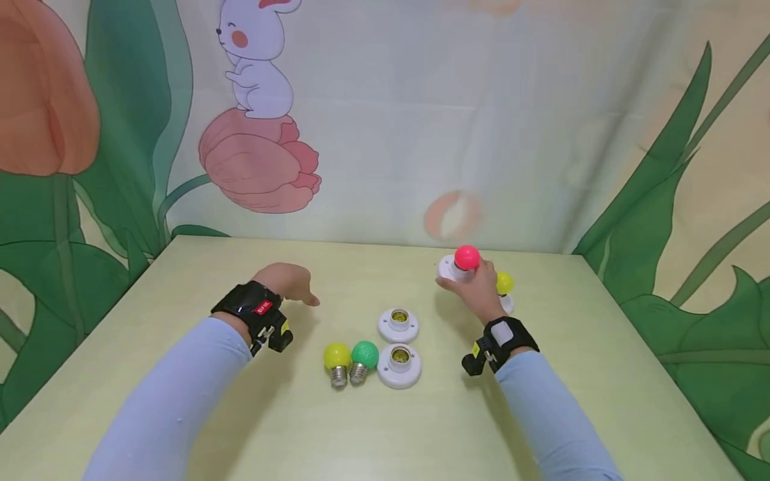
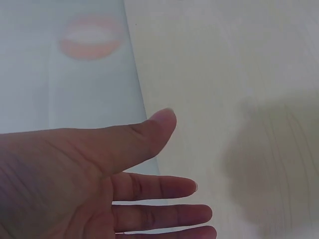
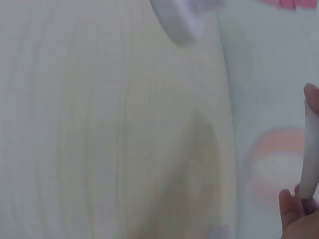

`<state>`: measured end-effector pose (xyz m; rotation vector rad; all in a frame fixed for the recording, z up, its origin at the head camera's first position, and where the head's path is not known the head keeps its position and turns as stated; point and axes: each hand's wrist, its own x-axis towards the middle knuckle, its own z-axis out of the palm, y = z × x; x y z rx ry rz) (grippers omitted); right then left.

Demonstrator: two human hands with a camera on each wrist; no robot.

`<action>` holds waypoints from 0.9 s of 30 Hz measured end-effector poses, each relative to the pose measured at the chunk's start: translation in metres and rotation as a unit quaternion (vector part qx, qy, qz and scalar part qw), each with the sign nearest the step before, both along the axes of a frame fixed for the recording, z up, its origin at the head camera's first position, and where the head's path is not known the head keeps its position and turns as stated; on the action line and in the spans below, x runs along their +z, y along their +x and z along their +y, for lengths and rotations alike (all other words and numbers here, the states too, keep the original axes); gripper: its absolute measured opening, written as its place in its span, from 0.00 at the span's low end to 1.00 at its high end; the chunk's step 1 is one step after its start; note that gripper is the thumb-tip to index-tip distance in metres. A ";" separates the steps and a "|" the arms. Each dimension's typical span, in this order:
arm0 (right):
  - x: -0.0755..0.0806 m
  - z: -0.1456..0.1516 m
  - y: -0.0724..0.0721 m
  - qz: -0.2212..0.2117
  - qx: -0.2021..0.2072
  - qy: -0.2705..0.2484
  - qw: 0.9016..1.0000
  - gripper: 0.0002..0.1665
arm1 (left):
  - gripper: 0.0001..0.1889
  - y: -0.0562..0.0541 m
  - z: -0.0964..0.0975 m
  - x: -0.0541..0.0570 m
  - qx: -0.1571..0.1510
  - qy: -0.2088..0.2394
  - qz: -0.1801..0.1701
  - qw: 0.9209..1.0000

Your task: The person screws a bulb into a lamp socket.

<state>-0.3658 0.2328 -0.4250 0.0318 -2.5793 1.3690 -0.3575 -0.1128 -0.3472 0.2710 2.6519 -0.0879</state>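
Observation:
My right hand [image 1: 481, 294] grips a round white lamp holder [image 1: 446, 268] with a pink-red light bulb [image 1: 466, 257] standing in it, toward the back right of the table. In the right wrist view, fingers and thumb pinch the white base [image 3: 310, 154] by its edge. Just beyond that hand, partly hidden, a yellow bulb [image 1: 504, 282] sits in another white holder [image 1: 508, 304]. My left hand [image 1: 287, 282] hovers over the table at the left, holding nothing; its thumb and fingers are extended in the left wrist view.
Two bare white lamp holders [image 1: 398, 325] [image 1: 400, 366] stand mid-table, one in front of the other. Left of them lie a loose yellow bulb [image 1: 337, 356] and a green bulb [image 1: 364, 355], metal bases toward me. A printed curtain [image 1: 385, 133] hangs along the table's back edge.

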 end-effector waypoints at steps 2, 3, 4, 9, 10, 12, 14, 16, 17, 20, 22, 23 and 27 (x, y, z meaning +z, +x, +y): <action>-0.008 0.007 -0.005 -0.014 -0.035 0.006 0.999 0.50 | 0.29 -0.001 0.002 -0.004 0.002 0.001 -0.004 1.000; -0.012 0.010 -0.007 -0.026 -0.041 0.008 0.999 0.51 | 0.29 -0.001 0.003 -0.006 0.003 0.000 -0.006 1.000; -0.016 0.011 -0.008 -0.038 -0.040 0.010 0.998 0.52 | 0.29 -0.002 0.003 -0.009 0.003 -0.001 -0.008 1.000; -0.035 0.011 -0.013 -0.071 -0.005 0.043 0.997 0.50 | 0.29 -0.003 0.005 -0.016 0.014 -0.003 -0.016 1.000; -0.037 0.010 -0.013 -0.071 0.000 0.055 0.996 0.50 | 0.29 -0.005 0.005 -0.017 0.018 -0.003 -0.018 1.000; -0.039 0.008 -0.013 -0.075 0.007 0.080 0.994 0.48 | 0.29 -0.007 0.006 -0.019 0.020 -0.005 -0.019 1.000; -0.038 0.006 -0.013 -0.090 0.011 0.108 0.990 0.49 | 0.29 -0.011 0.006 -0.022 0.022 -0.007 -0.020 1.000; -0.036 0.005 -0.013 -0.108 0.015 0.134 0.985 0.49 | 0.29 -0.016 0.007 -0.025 0.023 -0.009 -0.023 0.999; -0.035 0.004 -0.013 -0.117 0.016 0.145 0.982 0.50 | 0.28 -0.017 0.007 -0.026 0.022 -0.009 -0.023 0.999; -0.032 0.003 -0.012 -0.131 0.019 0.158 0.979 0.51 | 0.29 -0.022 0.007 -0.028 0.027 -0.008 -0.025 0.999; -0.031 0.002 -0.012 -0.130 0.023 0.149 0.980 0.53 | 0.28 -0.023 0.008 -0.027 0.026 -0.007 -0.026 0.999; -0.030 0.003 -0.013 -0.130 0.027 0.139 0.981 0.54 | 0.28 -0.022 0.008 -0.027 0.024 -0.006 -0.026 0.999; -0.025 0.004 -0.016 -0.124 0.040 0.079 0.988 0.60 | 0.28 -0.018 0.008 -0.020 0.015 -0.006 -0.024 1.000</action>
